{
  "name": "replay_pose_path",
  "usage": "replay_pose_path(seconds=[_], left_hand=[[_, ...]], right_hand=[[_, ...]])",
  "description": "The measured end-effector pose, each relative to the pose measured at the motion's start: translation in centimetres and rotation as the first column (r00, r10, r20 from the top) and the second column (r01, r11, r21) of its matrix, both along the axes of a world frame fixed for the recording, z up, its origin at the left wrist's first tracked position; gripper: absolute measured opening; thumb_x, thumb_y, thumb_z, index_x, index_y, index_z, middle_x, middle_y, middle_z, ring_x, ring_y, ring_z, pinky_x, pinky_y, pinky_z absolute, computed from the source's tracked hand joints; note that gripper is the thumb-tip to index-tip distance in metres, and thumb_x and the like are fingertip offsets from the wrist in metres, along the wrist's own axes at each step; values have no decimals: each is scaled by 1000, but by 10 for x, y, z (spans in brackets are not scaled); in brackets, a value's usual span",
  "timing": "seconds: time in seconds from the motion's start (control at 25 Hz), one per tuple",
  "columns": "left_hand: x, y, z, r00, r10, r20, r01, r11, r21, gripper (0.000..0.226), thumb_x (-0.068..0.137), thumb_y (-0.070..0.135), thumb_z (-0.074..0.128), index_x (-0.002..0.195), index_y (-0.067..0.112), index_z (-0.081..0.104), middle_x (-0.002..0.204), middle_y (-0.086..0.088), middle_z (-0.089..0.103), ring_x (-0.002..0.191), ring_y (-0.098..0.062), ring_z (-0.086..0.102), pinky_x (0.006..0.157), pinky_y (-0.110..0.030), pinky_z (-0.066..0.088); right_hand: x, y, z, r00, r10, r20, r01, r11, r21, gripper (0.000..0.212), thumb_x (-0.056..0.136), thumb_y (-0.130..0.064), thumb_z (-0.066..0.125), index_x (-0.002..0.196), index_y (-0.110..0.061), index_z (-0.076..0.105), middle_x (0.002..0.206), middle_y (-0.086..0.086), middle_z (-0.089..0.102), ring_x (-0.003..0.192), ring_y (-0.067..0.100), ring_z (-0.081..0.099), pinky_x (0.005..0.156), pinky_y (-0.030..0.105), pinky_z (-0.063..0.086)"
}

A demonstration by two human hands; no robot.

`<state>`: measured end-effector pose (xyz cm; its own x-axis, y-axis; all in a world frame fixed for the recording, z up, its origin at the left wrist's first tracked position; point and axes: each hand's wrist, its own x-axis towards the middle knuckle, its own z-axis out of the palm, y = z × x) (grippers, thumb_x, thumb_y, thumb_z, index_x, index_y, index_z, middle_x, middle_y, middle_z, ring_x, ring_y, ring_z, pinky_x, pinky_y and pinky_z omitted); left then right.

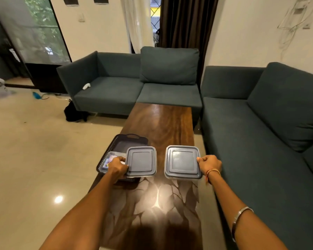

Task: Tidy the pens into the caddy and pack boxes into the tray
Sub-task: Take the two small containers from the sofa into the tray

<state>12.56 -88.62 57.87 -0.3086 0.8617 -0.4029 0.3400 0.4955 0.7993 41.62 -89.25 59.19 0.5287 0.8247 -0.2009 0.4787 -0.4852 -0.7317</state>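
The left hand (118,168) grips one grey-lidded square plastic box (141,161) over the dark slotted tray (124,141), the right hand (210,165) grips another (182,161) above the wooden counter (163,121); neither looks packed yet.

The table (163,123) is glossy dark wood; on it, both boxes (141,161) (182,161) have matt grey plastic lids, and beside it the sofa (260,112) is matt woven cloth.

Two lidded boxes (141,161) in hands (118,168)
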Motion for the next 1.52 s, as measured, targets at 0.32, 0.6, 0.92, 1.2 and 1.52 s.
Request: replay_pose_path(seconds=[0.32,0.6,0.92,1.2,1.52], left_hand=[[-108,36,-2,996,72,-44,-74,997,-29,29,82,1,58,110,6,60,114,-26,63,85,-34,63,64,-42,58],[-154,154,-55,993,48,-105,-58,994,-89,21,81,1,53,100,7,62,102,-28,68,88,-41,67,75,-50,59],[-181,290,-147,980,-42,-196,14,990,-143,36,84,1,51,119,2,60,104,-28,68,87,-39,66,80,-39,56],[-177,353,-209,936,-162,-314,118,981,-153,41,84,-1,47,123,2,58,115,-27,66,106,-42,62,95,-40,49],[-157,360,-234,823,-263,-503,152,956,-251,36,86,1,52,122,3,55,114,-24,65,105,-40,61,84,-40,50]], right_hand=[[-122,43,-12,997,-25,-72,26,1000,14,34,85,-20,62,52,-11,60,77,21,67,72,32,59,79,42,57],[-185,151,-54,1000,-2,-17,1,999,-46,33,88,-20,59,63,-1,68,75,22,64,72,34,58,71,38,51],[-218,284,-139,998,-1,67,17,973,-232,37,88,-23,59,53,-13,54,70,16,62,71,30,57,67,33,47],[-230,333,-209,981,19,194,49,939,-341,28,89,-25,58,104,-4,70,111,25,68,104,42,62,86,39,50],[-241,349,-247,965,58,257,45,925,-378,28,89,-23,58,105,-2,70,109,27,68,101,41,63,81,38,51]])
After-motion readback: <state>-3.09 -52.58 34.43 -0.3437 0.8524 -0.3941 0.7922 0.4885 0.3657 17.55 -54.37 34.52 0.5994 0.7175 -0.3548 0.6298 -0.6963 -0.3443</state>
